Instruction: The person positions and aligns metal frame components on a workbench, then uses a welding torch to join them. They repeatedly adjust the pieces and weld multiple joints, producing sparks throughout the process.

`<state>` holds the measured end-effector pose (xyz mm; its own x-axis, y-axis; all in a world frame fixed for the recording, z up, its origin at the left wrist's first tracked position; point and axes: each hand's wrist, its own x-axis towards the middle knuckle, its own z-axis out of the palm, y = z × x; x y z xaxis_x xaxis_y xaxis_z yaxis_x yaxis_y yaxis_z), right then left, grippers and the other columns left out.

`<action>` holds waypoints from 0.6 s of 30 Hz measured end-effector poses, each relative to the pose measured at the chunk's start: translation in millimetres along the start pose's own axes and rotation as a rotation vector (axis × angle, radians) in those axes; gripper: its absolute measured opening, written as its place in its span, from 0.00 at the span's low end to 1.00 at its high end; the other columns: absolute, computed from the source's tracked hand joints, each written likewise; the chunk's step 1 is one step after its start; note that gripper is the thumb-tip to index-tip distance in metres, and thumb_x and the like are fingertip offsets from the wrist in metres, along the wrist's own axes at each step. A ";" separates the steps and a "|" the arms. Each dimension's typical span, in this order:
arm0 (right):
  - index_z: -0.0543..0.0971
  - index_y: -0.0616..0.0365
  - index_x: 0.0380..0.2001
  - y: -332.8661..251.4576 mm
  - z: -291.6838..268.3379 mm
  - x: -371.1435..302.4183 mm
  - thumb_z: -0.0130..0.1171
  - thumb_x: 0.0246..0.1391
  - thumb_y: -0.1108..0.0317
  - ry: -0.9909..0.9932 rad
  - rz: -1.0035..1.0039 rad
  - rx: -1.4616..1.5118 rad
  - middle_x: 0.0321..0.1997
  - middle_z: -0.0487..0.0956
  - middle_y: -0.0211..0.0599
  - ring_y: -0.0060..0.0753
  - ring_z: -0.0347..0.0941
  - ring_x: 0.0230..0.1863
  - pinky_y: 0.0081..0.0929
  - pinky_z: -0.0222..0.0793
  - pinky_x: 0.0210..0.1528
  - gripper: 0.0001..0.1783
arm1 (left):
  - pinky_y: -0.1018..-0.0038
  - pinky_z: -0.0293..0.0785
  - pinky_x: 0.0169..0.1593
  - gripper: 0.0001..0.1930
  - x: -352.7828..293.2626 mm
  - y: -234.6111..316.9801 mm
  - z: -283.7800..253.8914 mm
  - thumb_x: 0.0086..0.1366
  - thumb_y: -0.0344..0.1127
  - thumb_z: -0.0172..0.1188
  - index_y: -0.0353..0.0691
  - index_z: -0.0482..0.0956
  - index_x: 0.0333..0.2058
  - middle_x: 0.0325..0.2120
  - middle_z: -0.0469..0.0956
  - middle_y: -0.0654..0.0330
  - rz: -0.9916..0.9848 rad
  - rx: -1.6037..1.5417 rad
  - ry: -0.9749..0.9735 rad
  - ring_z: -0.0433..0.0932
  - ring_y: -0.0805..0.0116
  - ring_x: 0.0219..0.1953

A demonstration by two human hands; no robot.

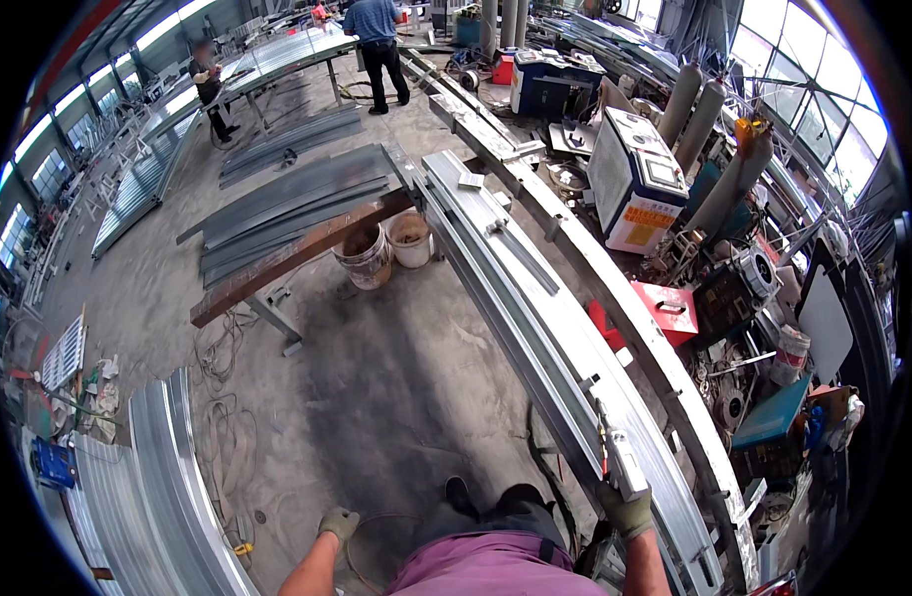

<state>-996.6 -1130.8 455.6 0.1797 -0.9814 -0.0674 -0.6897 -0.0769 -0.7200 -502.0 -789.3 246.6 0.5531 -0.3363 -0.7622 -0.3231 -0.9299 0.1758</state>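
My right hand (628,512), in a greenish work glove, is closed round the rear end of a handheld welding gun (629,467). The gun has a pale body, and its thin nozzle points away from me over the long metal channels. These bright steel channels (535,308) run from my right side toward the far middle, lying on a long bench. A red-and-yellow line runs along the gun's left side. My left hand (339,523), gloved too, hangs over the concrete floor on my left with its fingers curled in and nothing showing in them.
A long beam (575,238) runs along the bench's right side. Beyond it stand a white machine cabinet (637,179), a red toolbox (667,312) and gas cylinders (699,119). Ahead are two buckets (367,260) beneath a rusty beam (297,263). Corrugated sheets (143,492) lie left. Two people stand far off.
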 end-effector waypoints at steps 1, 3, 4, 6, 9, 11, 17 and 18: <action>0.85 0.58 0.44 -10.7 8.0 16.0 0.71 0.51 0.63 -0.023 0.050 0.021 0.32 0.86 0.40 0.37 0.87 0.35 0.35 0.80 0.39 0.18 | 0.57 0.79 0.59 0.26 10.8 9.2 -14.1 0.65 0.55 0.63 0.37 0.89 0.48 0.49 0.87 0.44 -0.001 -0.077 0.051 0.86 0.45 0.53; 0.86 0.58 0.42 -28.6 26.4 52.0 0.72 0.52 0.61 -0.011 0.024 0.002 0.31 0.86 0.40 0.38 0.87 0.35 0.36 0.80 0.38 0.17 | 0.57 0.80 0.57 0.24 40.1 19.8 -25.8 0.65 0.53 0.65 0.37 0.89 0.47 0.46 0.88 0.44 0.123 -0.194 0.134 0.87 0.48 0.51; 0.86 0.57 0.42 -35.4 36.4 70.8 0.72 0.53 0.60 -0.006 0.014 -0.006 0.31 0.86 0.40 0.39 0.87 0.34 0.37 0.80 0.38 0.17 | 0.58 0.80 0.56 0.23 53.0 23.7 -29.8 0.65 0.53 0.67 0.37 0.89 0.46 0.45 0.88 0.45 0.185 -0.248 0.175 0.87 0.49 0.50; 0.86 0.57 0.41 -41.2 59.3 106.2 0.73 0.52 0.59 0.008 0.007 -0.042 0.31 0.87 0.41 0.41 0.88 0.35 0.38 0.80 0.38 0.17 | 0.59 0.81 0.53 0.22 71.6 34.0 -32.7 0.64 0.52 0.67 0.39 0.90 0.44 0.42 0.89 0.47 0.242 -0.272 0.150 0.88 0.51 0.47; 0.87 0.55 0.41 -47.5 87.9 163.8 0.71 0.53 0.51 -0.023 0.089 -0.141 0.32 0.87 0.45 0.49 0.88 0.38 0.43 0.81 0.40 0.20 | 0.59 0.81 0.52 0.23 86.3 54.3 -42.3 0.63 0.52 0.67 0.37 0.89 0.45 0.40 0.89 0.47 0.268 -0.248 0.044 0.88 0.54 0.46; 0.87 0.53 0.42 -60.1 102.8 203.6 0.71 0.52 0.48 0.013 0.109 -0.113 0.33 0.88 0.47 0.52 0.87 0.39 0.45 0.81 0.41 0.22 | 0.57 0.80 0.52 0.26 92.5 58.5 -46.2 0.65 0.57 0.64 0.37 0.89 0.44 0.40 0.89 0.45 0.164 -0.210 -0.047 0.88 0.51 0.46; 0.87 0.59 0.42 -87.0 146.5 348.3 0.73 0.49 0.48 -0.023 0.170 -0.222 0.31 0.86 0.50 0.45 0.87 0.34 0.43 0.79 0.38 0.26 | 0.55 0.79 0.50 0.27 103.8 47.6 -70.9 0.66 0.57 0.61 0.36 0.89 0.44 0.39 0.88 0.43 -0.073 -0.125 -0.121 0.88 0.49 0.46; 0.86 0.59 0.42 -94.1 148.8 371.8 0.72 0.48 0.48 -0.073 0.266 -0.275 0.32 0.87 0.51 0.46 0.87 0.35 0.43 0.79 0.38 0.27 | 0.55 0.79 0.50 0.27 108.6 49.7 -77.9 0.66 0.57 0.61 0.36 0.89 0.44 0.39 0.88 0.43 -0.082 -0.121 -0.122 0.88 0.49 0.46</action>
<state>-760.5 -1462.3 395.5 0.0123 -0.9590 -0.2831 -0.8793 0.1244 -0.4596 -398.2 -883.7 221.1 0.4746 -0.2447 -0.8455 -0.1823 -0.9671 0.1776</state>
